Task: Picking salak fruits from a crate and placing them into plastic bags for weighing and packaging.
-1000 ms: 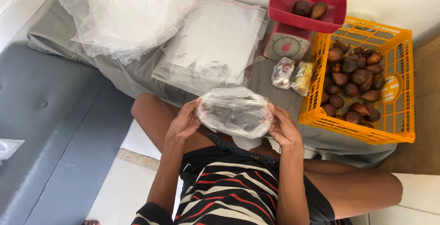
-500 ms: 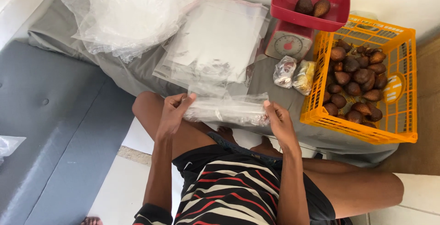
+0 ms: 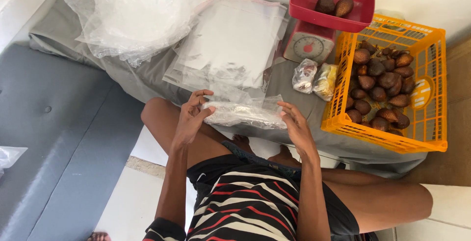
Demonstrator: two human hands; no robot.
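left hand (image 3: 190,118) pinches left end of clear crumpled plastic bag (image 3: 244,114) | right hand (image 3: 294,123) fingers closed on its right end | bag stretched flat between hands, above knees | stack of clear flat plastic bags (image 3: 230,44) just behind | orange slatted plastic crate (image 3: 431,123) of brown scaly fruit (image 3: 380,81) at right | red dial kitchen scale (image 3: 309,44) beyond

both hands (image 3: 192,118) raised, fingers (image 3: 289,107) loosely curled

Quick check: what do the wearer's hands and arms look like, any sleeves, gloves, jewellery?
Both arms are bare from wrist to upper arm. The left hand and right hand wear no gloves; no rings, watch or bands show. Short sleeves, striped black, white and red, begin near the picture's bottom edge, matching the striped shirt.
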